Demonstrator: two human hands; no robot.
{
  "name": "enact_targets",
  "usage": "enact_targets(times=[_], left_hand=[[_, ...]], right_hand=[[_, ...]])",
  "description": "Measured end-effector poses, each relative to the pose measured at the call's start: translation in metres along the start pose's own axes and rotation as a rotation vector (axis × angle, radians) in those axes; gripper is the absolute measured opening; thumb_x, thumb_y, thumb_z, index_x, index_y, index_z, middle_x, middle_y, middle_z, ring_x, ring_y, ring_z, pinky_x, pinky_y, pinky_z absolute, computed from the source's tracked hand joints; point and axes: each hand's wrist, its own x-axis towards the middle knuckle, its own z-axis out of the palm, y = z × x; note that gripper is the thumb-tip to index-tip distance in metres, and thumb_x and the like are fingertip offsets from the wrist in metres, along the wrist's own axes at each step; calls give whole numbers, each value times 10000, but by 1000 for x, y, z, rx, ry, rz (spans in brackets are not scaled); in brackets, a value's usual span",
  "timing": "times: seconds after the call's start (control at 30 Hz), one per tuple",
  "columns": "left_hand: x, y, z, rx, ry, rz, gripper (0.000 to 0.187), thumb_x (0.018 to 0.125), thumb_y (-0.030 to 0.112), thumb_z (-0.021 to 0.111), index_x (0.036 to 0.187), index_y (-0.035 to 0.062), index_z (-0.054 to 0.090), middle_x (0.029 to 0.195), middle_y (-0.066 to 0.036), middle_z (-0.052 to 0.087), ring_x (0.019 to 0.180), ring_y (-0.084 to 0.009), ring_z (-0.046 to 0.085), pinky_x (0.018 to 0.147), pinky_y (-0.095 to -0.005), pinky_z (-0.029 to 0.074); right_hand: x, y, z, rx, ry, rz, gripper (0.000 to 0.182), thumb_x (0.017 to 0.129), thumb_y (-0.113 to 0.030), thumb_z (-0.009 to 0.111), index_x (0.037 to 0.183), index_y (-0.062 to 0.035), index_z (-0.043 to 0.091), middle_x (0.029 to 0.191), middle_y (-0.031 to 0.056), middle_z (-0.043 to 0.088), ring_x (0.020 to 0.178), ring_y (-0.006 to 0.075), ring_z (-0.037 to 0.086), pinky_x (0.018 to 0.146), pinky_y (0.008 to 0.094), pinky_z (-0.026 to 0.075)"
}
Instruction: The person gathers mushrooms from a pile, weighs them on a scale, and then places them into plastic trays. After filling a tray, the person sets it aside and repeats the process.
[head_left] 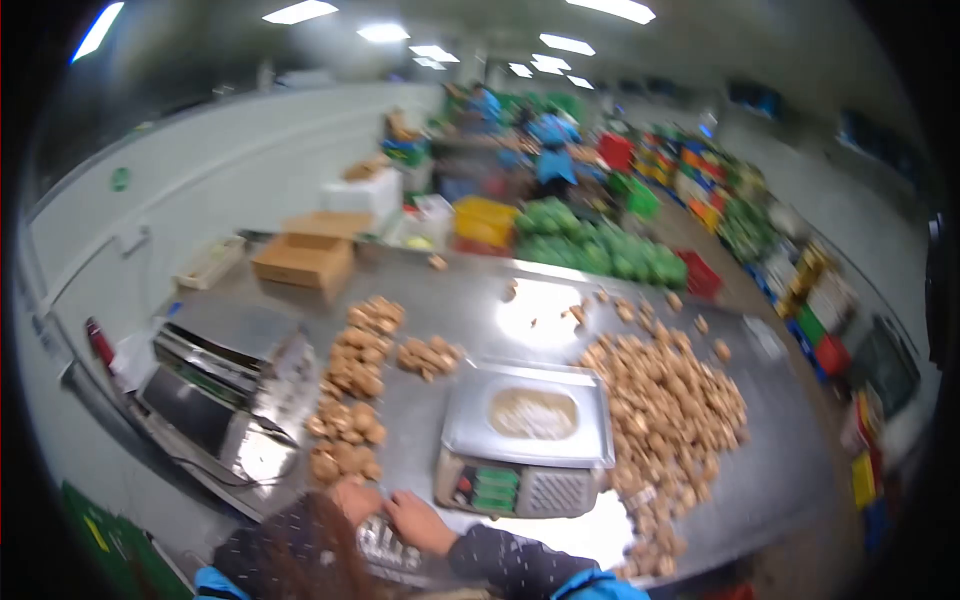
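At the near edge of the steel table, my left hand (pixel 352 499) and my right hand (pixel 421 523) are close together, fingers curled inward. Shiny clear plastic (pixel 385 545) lies just below and between them. Blur hides what the fingertips grip. Beyond my left hand runs a row of packed brown mushrooms (pixel 345 440), and a smaller bunch of mushrooms (pixel 428 357) sits to its right. A digital scale (pixel 525 480) stands ahead of my right hand, with a pale oval patch on its metal pan (pixel 470 425). Loose mushrooms (pixel 670 400) are heaped right of the scale.
On the left is a film-wrapping machine (pixel 215 400) with a cord. A cardboard box (pixel 305 265) stands at the far left corner. Behind the table are a yellow crate (pixel 485 220) and bagged green vegetables (pixel 600 250). People in blue (pixel 553 145) are farther back.
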Motion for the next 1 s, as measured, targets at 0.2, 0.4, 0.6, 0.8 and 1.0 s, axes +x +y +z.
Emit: enact_targets(times=[0.2,0.4,0.6,0.8,1.0], left_hand=[[101,68,-139,-280,418,171,270,621,128,692,860,61,585,795,-92,580,779,-266,573,736,-362,431],[200,186,-135,-1206,254,-152,767,623,104,793,1284,45,408,1176,-149,514,1023,-262,542,892,-362,429],[297,303,-18,-1663,-453,-274,1098,569,410,847,1375,21,211,1273,-257,419,1176,-313,457,968,-381,409],[390,338,23,-1327,-452,-590,1102,469,417,876,1331,17,319,1271,-229,423,1155,-297,474,982,-349,397],[424,339,-12,-1290,-502,-651,1072,457,401,877,1310,19,352,1270,-220,420,1135,-300,487,984,-341,395]], right_hand=[[-48,11,-132,944,9,553,332,842,-22,495,1173,-46,495,791,117,636,683,223,624,605,308,497],[-265,120,-264,937,645,1153,393,880,-45,484,1266,-33,407,877,131,650,732,214,658,624,295,548],[-561,221,-364,152,902,1209,369,833,65,426,1183,-45,465,750,136,615,573,226,631,471,326,524],[-638,270,-385,88,1000,1680,409,774,136,351,1102,-39,521,685,137,601,512,224,621,404,342,505],[-555,284,-340,351,936,1516,323,833,113,434,1099,-39,536,669,111,606,521,193,626,420,300,485]])
